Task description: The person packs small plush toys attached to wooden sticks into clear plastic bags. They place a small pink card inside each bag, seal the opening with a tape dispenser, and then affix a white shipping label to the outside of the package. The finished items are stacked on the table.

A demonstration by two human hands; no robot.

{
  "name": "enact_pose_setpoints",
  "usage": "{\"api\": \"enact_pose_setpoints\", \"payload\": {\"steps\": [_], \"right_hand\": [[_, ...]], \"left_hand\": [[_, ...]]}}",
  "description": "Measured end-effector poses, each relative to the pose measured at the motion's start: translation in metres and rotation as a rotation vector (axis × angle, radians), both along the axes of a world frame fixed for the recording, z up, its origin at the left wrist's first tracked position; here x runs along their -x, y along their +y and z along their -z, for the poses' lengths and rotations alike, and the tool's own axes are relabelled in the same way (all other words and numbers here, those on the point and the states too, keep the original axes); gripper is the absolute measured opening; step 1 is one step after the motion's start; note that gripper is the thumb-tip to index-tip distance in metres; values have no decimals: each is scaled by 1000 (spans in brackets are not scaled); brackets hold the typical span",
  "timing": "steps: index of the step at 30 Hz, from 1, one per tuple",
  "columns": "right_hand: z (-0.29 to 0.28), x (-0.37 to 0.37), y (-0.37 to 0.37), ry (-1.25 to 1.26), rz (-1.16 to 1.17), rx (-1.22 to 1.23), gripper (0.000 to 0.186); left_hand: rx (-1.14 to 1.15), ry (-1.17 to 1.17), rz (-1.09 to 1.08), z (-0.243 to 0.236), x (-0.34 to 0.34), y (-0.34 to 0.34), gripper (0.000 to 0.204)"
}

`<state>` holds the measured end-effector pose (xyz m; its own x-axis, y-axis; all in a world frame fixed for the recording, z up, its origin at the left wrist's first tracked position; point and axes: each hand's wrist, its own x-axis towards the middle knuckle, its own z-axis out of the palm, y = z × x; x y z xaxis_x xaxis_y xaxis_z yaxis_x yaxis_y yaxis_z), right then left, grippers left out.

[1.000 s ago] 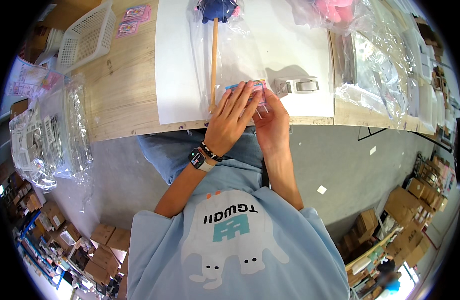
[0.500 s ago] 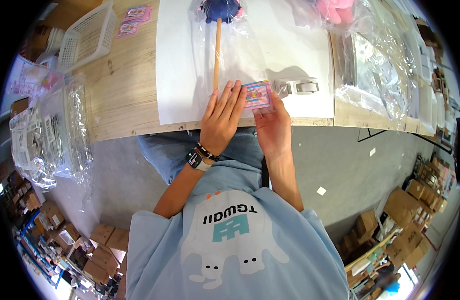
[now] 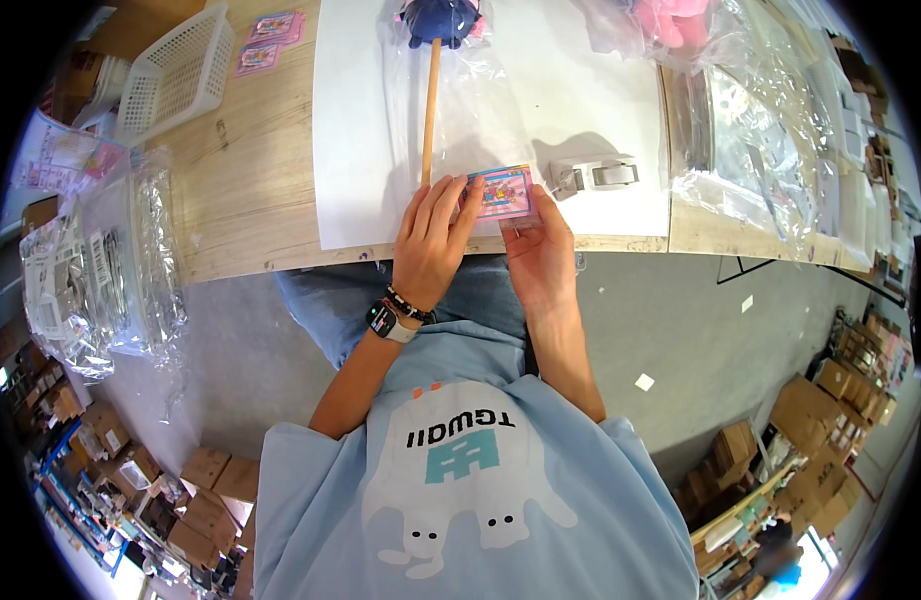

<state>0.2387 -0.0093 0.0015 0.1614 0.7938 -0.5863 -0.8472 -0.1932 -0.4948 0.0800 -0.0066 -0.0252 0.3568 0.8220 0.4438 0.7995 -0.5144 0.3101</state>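
My left hand point(image 3: 431, 235) lies palm down with fingers stretched over the lower end of a clear plastic bag point(image 3: 491, 100) and the left edge of a pink printed card point(image 3: 506, 190). My right hand point(image 3: 541, 255), palm up, grips that card at its lower right, thumb along the edge and fingers partly hidden beneath. Inside the bag lie a navy plush toy point(image 3: 439, 15) and a wooden stick point(image 3: 433, 110), whose lower end is hidden by my left hand. A small white and silver tool point(image 3: 596, 172) sits just right of the card.
White sheet point(image 3: 361, 130) on a wooden table point(image 3: 241, 180). At left stand a white basket point(image 3: 176, 70), pink cards point(image 3: 266, 45) and stacked plastic packs point(image 3: 101, 270). At right lie a pink plush point(image 3: 671, 20) and clear bags point(image 3: 751, 140). Boxes point(image 3: 801, 410) line the floor edges.
My left hand has moved left and down, uncovering more of the card. The card and my right hand have shifted slightly, lastly a little to the left and down.
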Motion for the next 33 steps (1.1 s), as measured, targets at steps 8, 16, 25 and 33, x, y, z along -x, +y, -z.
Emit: {"api": "enact_pose_setpoints", "payload": {"steps": [8, 16, 25, 33], "right_hand": [[-2, -3, -1, -123, 5, -65, 13], [-6, 2, -1, -49, 18, -112, 19], [-4, -23, -19, -321, -276, -95, 21], [-54, -124, 37, -2169, -666, -706, 69]], "left_hand": [[241, -89, 153, -38, 3, 2, 58], [284, -12, 680, -76, -14, 136, 28], [856, 356, 783, -87, -29, 176, 31], [977, 291, 797, -84, -37, 174, 22]]}}
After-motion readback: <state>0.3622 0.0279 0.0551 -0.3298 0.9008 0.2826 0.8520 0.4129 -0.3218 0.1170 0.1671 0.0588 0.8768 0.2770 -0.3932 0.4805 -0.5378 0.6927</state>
